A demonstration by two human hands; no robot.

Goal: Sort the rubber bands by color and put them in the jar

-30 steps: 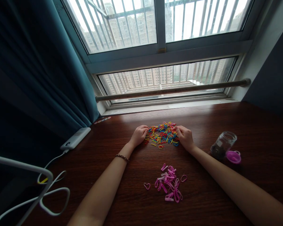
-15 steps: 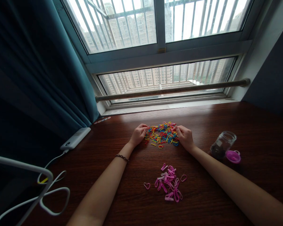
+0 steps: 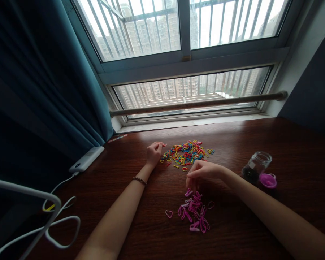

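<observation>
A pile of multicoloured rubber bands (image 3: 188,151) in red, yellow, blue and pink lies on the brown table. At its left edge my left hand (image 3: 154,153) is closed in a pinch, and a small pinkish rubber band (image 3: 165,144) seems to stick out at the fingertips. My right hand (image 3: 202,171) hangs over the far end of a pile of pink rubber bands (image 3: 193,209), fingers pointing down and drawn together. Whatever it holds is hidden. One pink heart-shaped band (image 3: 168,214) lies apart on the left.
Beyond my right forearm stand a glass jar (image 3: 257,167) with dark contents and a purple lid (image 3: 268,180). A white power bank (image 3: 87,159) with a cable (image 3: 62,218) lies at left, beside a blue curtain (image 3: 92,108). The window (image 3: 184,66) borders the table's far edge.
My right hand has left the right side of the multicoloured pile and come nearer, over the pink pile. My left hand has shifted slightly left. Some bands now lie more spread out.
</observation>
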